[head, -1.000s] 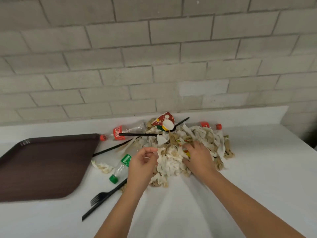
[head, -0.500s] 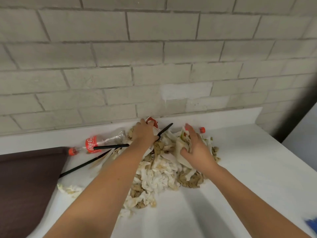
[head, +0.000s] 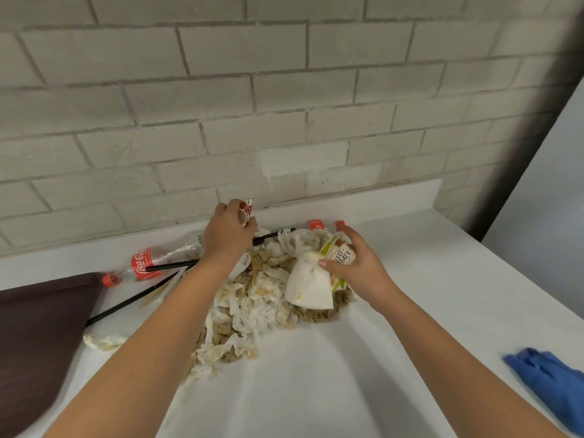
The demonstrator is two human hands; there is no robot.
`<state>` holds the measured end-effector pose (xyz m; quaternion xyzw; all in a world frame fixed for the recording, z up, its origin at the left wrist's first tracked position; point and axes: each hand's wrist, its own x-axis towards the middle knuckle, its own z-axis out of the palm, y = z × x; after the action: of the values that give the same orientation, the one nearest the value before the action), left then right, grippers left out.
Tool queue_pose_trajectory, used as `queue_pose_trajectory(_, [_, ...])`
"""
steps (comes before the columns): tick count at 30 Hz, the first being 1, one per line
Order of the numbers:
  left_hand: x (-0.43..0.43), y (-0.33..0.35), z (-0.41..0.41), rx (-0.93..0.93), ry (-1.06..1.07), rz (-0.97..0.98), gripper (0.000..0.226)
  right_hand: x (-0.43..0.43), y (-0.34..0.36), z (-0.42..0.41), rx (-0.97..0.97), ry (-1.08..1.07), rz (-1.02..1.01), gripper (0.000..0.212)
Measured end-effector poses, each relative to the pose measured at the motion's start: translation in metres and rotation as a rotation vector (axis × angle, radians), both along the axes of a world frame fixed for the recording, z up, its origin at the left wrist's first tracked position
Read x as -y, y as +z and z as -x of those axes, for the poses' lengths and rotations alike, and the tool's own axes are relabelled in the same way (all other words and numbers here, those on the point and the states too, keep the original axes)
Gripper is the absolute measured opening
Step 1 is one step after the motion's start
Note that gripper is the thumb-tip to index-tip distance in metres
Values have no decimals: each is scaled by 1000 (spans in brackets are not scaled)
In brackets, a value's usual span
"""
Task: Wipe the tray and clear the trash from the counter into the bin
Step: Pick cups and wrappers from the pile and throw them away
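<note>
A heap of crumpled, stained paper napkins (head: 252, 308) lies in the middle of the white counter (head: 316, 390). My left hand (head: 229, 232) reaches over its far side and grips a red and white paper cup (head: 248, 210) near the wall. My right hand (head: 357, 263) holds a white printed wrapper (head: 316, 279) at the heap's right side. A dark brown tray (head: 34, 336) sits at the left edge. An empty cola bottle (head: 148, 263) lies between the tray and the heap. A second bottle (head: 319, 225) peeks out behind the wrapper.
Black plastic cutlery (head: 126, 305) pokes out of the heap toward the tray. A loose napkin (head: 101, 341) lies by the tray's corner. A blue cloth (head: 550, 380) rests at the counter's right edge. A block wall (head: 284, 105) stands behind. No bin is in view.
My left hand moved from the near left of the heap to its far side and took hold of the cup. My right hand lifted the wrapper. The view shifted right, revealing the blue cloth.
</note>
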<state>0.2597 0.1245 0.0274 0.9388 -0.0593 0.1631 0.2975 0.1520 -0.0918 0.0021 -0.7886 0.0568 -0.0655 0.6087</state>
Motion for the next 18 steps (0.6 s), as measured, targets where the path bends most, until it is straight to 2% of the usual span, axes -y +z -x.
queue_pose_trajectory(4, [30, 13, 59, 66, 6, 35, 43, 22, 3, 26, 44, -33, 128, 75])
queue_pose_trajectory(7, [67, 18, 119, 102, -69, 156, 31, 48, 4, 53, 79, -84, 118, 65])
queue_pose_trajectory(11, [133, 7, 216, -82, -214, 439, 7, 99, 1, 123, 95, -164, -30, 54])
queue_pose_trajectory(15, [203, -30, 312, -259, -291, 621, 17, 156, -21, 227, 61, -269, -237, 23])
queue_pose_trajectory(18, [257, -63, 383, -368, -342, 738, 19, 200, -53, 306, -33, -387, -349, 18])
